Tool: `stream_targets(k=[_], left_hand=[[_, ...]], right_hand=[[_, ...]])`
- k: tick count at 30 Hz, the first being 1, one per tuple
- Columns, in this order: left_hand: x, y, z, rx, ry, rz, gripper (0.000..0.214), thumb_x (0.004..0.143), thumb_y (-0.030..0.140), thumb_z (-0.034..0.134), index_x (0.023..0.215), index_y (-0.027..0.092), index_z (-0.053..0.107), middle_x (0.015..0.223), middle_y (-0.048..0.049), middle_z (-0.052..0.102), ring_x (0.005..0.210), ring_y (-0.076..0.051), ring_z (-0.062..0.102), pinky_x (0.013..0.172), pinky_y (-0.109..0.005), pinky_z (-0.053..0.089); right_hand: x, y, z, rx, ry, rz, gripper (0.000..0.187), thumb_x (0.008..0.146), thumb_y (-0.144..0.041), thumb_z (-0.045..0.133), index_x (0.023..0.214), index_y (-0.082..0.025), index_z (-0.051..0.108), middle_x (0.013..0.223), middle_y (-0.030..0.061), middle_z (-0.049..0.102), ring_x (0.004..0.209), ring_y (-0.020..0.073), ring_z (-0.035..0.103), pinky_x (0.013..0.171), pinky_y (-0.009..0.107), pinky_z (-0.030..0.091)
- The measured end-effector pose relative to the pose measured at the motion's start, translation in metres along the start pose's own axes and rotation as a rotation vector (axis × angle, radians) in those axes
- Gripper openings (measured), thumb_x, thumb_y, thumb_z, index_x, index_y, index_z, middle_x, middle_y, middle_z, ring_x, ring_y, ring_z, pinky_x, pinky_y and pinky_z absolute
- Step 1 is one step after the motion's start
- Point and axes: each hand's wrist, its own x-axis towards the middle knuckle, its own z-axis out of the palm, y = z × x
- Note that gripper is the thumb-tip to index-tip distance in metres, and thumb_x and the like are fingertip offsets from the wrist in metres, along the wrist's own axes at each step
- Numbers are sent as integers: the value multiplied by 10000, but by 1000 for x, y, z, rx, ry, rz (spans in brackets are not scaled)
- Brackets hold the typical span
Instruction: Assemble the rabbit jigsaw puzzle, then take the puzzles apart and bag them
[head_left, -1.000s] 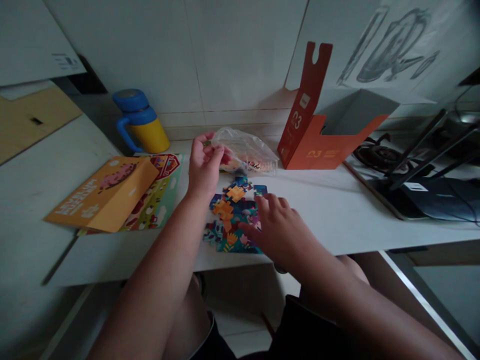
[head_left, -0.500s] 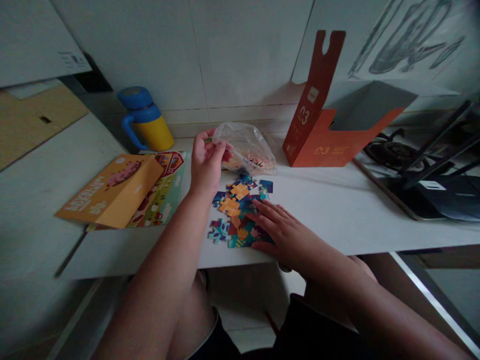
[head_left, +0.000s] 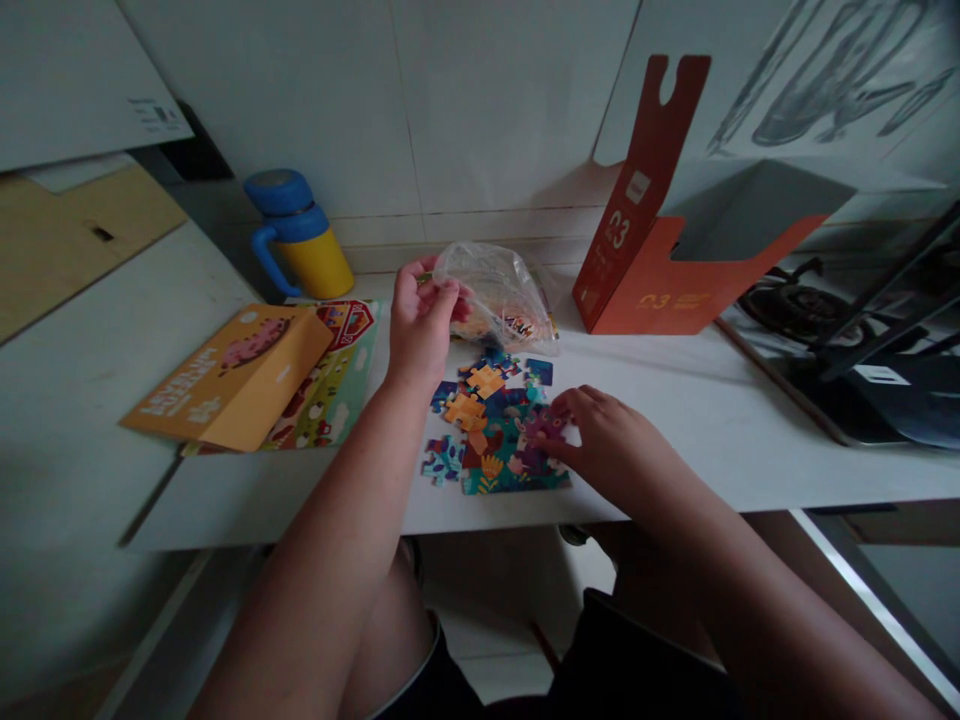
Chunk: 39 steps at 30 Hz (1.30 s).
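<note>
My left hand (head_left: 424,310) pinches the edge of a clear plastic bag (head_left: 487,270) behind the puzzle. Colourful contents, partly blurred, show through the film. On the white counter in front lies a partly joined jigsaw puzzle (head_left: 499,445) with teal, blue and purple parts. Orange-backed puzzle pieces (head_left: 465,410) rest on its upper left. A light-blue patterned puzzle piece (head_left: 442,460) sits apart at its left. My right hand (head_left: 600,430) is at the puzzle's right edge, thumb and fingers apart, fingertips at the purple part; whether they press on it I cannot tell.
A yellow folded carton (head_left: 217,375) lies on a farm picture sheet (head_left: 349,380) at left. Behind stands a blue and yellow jug (head_left: 300,240). An orange open box (head_left: 660,295) stands at the back right, beside a gas stove (head_left: 810,310). The counter's front edge is near my legs.
My right hand has lifted off the lower right of the puzzle and drawn right to its edge, uncovering the purple part. My left hand still holds the bag. The view has shifted slightly.
</note>
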Motion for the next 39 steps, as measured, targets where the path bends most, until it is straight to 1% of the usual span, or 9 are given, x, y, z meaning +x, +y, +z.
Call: stream_targets(k=[4,7,10,13,20,24,27,32,39], left_hand=[[-1,1,1,23,-2,-2,415,875,434,850,1159,275,592,831,22,733,653,-122,660,629,-256,541],[-1,0,1,38,2,-5,442,866,471,855,1157,277,585,835,15,728,653,-127,654,627,-263,538],[0,1,0,32,-5,1,466,855,492,864,1150,275,575,845,12,724,657,-131,652,625,-267,532],[0,1,-1,31,-6,2,472,853,497,865,1145,272,571,843,10,717,659,-133,648,627,-270,527],[-1,2,1,46,-3,-14,436,870,472,846,1151,276,576,854,6,720,659,-127,642,626,-265,519],[-1,3,0,48,3,-16,434,867,472,850,1142,274,578,843,8,718,661,-127,641,634,-268,525],[0,4,0,42,12,-15,453,858,481,859,1137,269,572,836,10,718,656,-128,640,636,-270,529],[2,3,0,40,19,-19,481,833,492,873,1134,268,571,818,18,720,648,-132,648,616,-262,526],[2,2,0,81,13,-15,437,847,475,847,1134,284,579,826,22,718,658,-131,649,619,-257,523]], right_hand=[[4,-34,-11,312,-63,-30,144,963,-346,747,957,-218,680,838,11,750,695,158,641,639,274,370],[8,-72,-7,494,-242,-102,119,944,-298,780,1007,-223,713,819,-9,765,698,144,668,615,255,376],[14,-102,5,318,-285,-79,341,904,-317,841,1190,-174,722,914,66,806,826,225,746,652,291,427],[17,-118,15,138,-261,-75,423,920,-385,831,1203,-89,723,1056,167,800,975,301,766,748,347,510],[12,-123,17,39,-218,-142,498,934,-413,811,1233,-22,729,1215,233,741,1188,351,693,963,403,540],[21,-118,14,199,-279,-111,364,894,-377,830,1138,-119,752,1133,160,785,1041,293,742,846,345,528],[35,-110,16,305,-275,-12,261,892,-329,812,1095,-183,738,1007,93,809,907,240,753,732,308,483],[52,-93,19,235,-161,145,498,881,-416,836,1275,-154,682,1102,144,808,1016,291,759,768,334,495],[54,-98,12,110,-206,109,467,903,-449,810,1196,-97,719,1125,206,781,1069,322,751,861,374,536]])
